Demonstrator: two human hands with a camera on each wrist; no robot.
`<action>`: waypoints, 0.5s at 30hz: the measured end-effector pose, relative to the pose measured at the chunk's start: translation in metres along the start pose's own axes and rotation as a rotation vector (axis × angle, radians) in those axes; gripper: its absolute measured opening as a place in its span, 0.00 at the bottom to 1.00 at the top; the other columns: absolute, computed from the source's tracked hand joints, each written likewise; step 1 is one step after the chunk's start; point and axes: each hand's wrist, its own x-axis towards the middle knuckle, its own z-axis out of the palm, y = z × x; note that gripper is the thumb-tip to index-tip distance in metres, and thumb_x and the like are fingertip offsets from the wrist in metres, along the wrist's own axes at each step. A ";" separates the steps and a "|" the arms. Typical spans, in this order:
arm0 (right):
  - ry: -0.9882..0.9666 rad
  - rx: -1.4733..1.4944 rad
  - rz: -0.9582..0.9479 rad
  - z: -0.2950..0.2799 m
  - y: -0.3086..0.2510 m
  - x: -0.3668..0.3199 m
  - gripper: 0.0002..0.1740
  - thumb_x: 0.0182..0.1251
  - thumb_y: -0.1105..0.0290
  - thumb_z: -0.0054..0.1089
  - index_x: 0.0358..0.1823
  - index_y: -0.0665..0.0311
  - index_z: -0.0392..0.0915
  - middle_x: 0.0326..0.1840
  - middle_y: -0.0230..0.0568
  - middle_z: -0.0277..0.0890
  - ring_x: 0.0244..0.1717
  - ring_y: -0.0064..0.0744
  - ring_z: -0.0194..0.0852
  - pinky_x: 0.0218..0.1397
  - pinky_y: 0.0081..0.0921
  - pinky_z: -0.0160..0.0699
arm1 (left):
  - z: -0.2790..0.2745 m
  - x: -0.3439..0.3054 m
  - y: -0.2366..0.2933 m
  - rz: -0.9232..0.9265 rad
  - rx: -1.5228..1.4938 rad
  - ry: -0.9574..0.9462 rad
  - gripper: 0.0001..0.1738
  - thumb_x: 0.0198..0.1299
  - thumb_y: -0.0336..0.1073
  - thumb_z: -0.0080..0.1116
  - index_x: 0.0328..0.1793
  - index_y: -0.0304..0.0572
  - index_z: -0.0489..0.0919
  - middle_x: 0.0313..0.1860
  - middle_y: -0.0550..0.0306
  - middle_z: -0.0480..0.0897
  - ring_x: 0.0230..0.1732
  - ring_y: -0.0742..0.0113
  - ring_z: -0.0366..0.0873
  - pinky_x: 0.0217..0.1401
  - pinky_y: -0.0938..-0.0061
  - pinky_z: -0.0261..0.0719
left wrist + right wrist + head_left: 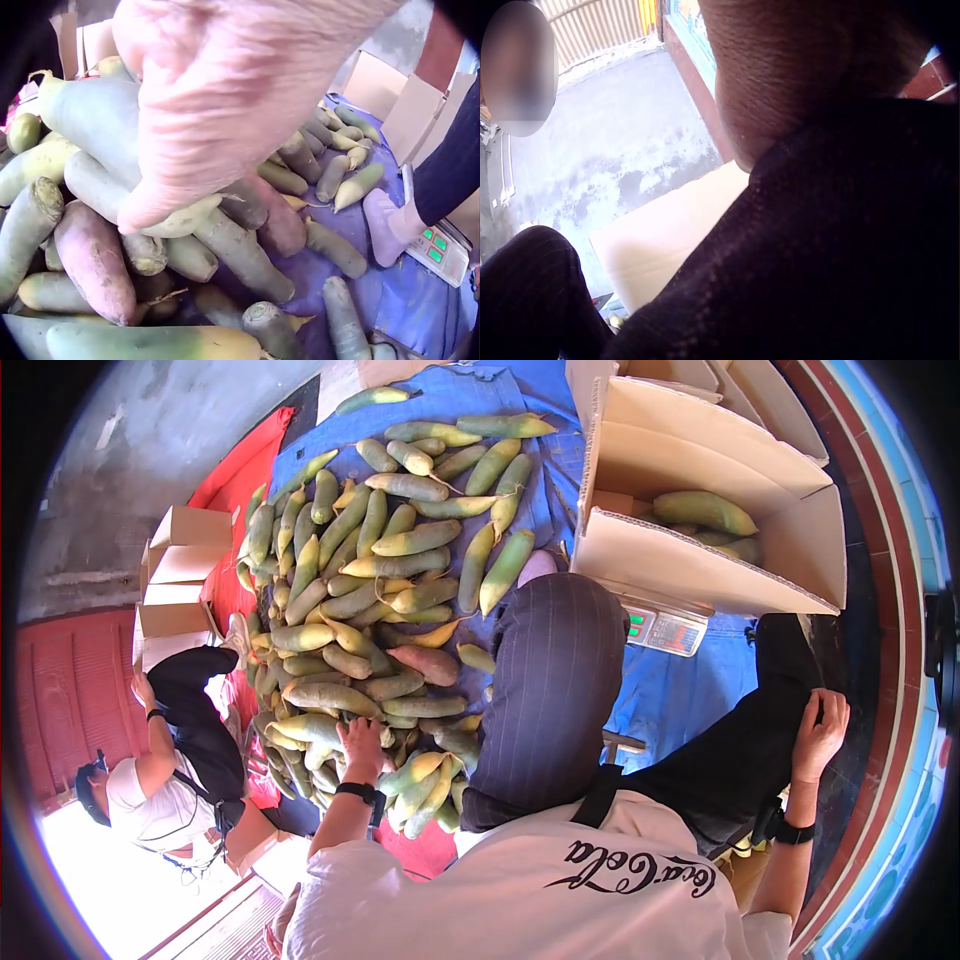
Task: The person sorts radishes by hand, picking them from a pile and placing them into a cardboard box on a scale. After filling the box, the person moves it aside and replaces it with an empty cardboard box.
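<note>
A large pile of green radishes [410, 538] covers the left part of the blue sheet. My left hand [362, 748] rests on the near side of this pile, fingers spread over the radishes. In the left wrist view the hand [247, 82] lies across a thick radish [94, 124], its thumb pointing down over a paler one; the other fingertips are hidden. A pinkish radish [94, 259] lies just below the thumb. My right hand [822, 732] rests on my right knee, fingers loosely curled and holding nothing. Only skin near the wrist [795, 82] shows in the right wrist view.
To the front right, an open carton [700, 565] with several radishes stands on a digital scale [665, 630]. More cartons [185, 575] stand at the left wall. Another person [165, 790] sits on the left. My bent left leg [550, 690] separates pile and scale.
</note>
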 end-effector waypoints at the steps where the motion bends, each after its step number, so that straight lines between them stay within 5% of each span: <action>1: -0.010 -0.008 -0.003 -0.001 -0.001 0.000 0.02 0.64 0.77 0.54 0.35 0.67 0.75 0.37 0.44 0.74 0.41 0.45 0.72 0.48 0.35 0.72 | 0.006 -0.001 -0.002 -0.043 0.068 0.029 0.35 0.39 0.45 0.73 0.58 0.54 0.74 0.57 0.56 0.73 0.68 0.52 0.62 0.74 0.42 0.49; 5: -0.003 -0.013 0.006 -0.001 0.000 -0.002 0.03 0.64 0.77 0.53 0.36 0.68 0.75 0.37 0.44 0.74 0.42 0.45 0.73 0.47 0.35 0.72 | 0.027 -0.003 -0.020 -0.036 0.122 0.076 0.25 0.52 0.39 0.63 0.58 0.53 0.73 0.59 0.55 0.71 0.72 0.48 0.57 0.70 0.37 0.54; 7: -0.004 0.009 0.016 -0.003 -0.002 -0.002 0.03 0.64 0.77 0.53 0.36 0.68 0.75 0.37 0.44 0.74 0.42 0.45 0.73 0.48 0.35 0.72 | 0.022 -0.002 -0.025 -0.031 0.181 0.135 0.28 0.48 0.39 0.66 0.58 0.52 0.72 0.59 0.56 0.72 0.71 0.48 0.59 0.68 0.41 0.60; 9: -0.003 0.029 0.024 -0.006 -0.004 0.000 0.03 0.64 0.77 0.53 0.36 0.68 0.75 0.37 0.44 0.74 0.42 0.46 0.73 0.48 0.35 0.73 | 0.009 -0.004 -0.033 -0.123 -0.098 0.178 0.30 0.45 0.40 0.69 0.56 0.47 0.72 0.58 0.54 0.72 0.69 0.49 0.61 0.66 0.48 0.66; 13: 0.009 0.057 0.063 -0.006 -0.009 0.001 0.02 0.62 0.78 0.55 0.35 0.67 0.75 0.36 0.44 0.74 0.41 0.47 0.72 0.47 0.36 0.71 | -0.031 -0.020 -0.063 -0.152 -0.225 0.589 0.36 0.44 0.45 0.71 0.57 0.38 0.70 0.52 0.44 0.76 0.56 0.48 0.73 0.56 0.59 0.75; 15: 0.045 0.055 0.062 -0.006 -0.007 0.000 0.01 0.60 0.78 0.56 0.34 0.66 0.76 0.35 0.43 0.74 0.40 0.46 0.72 0.46 0.37 0.70 | -0.076 -0.034 -0.064 -0.273 -0.319 0.587 0.35 0.45 0.48 0.71 0.55 0.37 0.71 0.45 0.43 0.79 0.47 0.46 0.78 0.51 0.58 0.77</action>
